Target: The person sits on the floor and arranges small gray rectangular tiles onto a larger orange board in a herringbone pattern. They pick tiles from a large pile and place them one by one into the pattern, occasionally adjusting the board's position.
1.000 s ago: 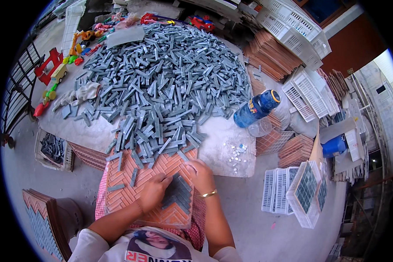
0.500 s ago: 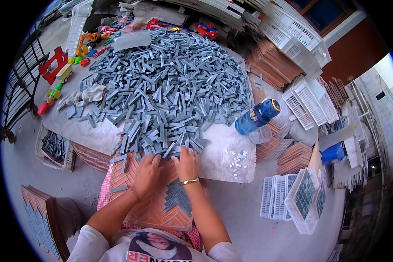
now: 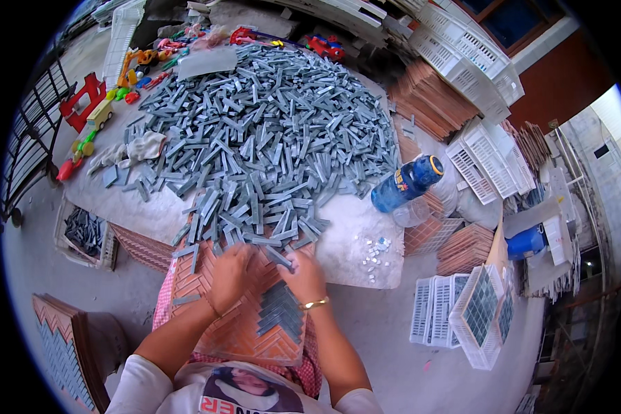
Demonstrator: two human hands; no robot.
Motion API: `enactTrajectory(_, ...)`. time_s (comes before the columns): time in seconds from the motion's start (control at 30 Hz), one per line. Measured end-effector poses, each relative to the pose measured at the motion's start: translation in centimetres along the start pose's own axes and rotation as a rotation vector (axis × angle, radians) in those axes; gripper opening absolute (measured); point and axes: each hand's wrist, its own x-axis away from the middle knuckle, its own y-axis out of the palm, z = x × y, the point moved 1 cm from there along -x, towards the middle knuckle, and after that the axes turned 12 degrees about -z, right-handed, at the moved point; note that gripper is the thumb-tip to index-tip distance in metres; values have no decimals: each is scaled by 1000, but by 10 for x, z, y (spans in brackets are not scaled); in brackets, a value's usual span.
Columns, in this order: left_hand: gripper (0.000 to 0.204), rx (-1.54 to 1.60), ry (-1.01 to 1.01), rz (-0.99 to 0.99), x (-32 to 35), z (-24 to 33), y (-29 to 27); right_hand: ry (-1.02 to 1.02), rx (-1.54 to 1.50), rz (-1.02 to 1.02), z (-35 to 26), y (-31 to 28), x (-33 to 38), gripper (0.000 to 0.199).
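Grey-blue tile strips lie in a big heap (image 3: 276, 138) on the table. On the near side is an orange-brown herringbone tray (image 3: 214, 331), with grey strips (image 3: 281, 310) fitted in its right part. My right hand (image 3: 306, 279), with a gold bracelet at the wrist, pinches one tile strip (image 3: 279, 258) above the tray's far right part. My left hand (image 3: 230, 276) is over the far middle of the tray, its fingers curled together; whatever is in them is hidden. Loose strips lie beyond both hands and on the tray's left side.
A blue bottle (image 3: 403, 185) stands right of the heap, beside small white pieces (image 3: 374, 259). White gloves (image 3: 131, 150) and toys (image 3: 101, 116) lie at the left. Stacked trays (image 3: 431, 100) and white crates (image 3: 490, 162) fill the right. A crate of strips (image 3: 83, 234) is at lower left.
My right hand has drawn back from the heap's edge toward the tray, now with a tile strip in its fingers. My left hand has shifted slightly, its fingers more curled.
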Motion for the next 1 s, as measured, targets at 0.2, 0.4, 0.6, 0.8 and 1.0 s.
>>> enactTrajectory(0.2,20,1149,-426,-366,16,12,27,67,-644,-133,12,6,32,21)
enactTrajectory(0.4,20,1119,-368,-424,21,8,28,176,-1005,-153,32,1,52,19)
enactTrajectory(0.6,20,1079,-267,-391,28,-15,17,197,-654,6,36,-13,72,15)
enactTrajectory(0.8,19,1106,-493,-499,27,0,-6,102,-411,53,54,-4,79,15)
enactTrajectory(1.0,21,1105,-424,-475,38,-12,10,219,-539,-14,42,-9,81,16)
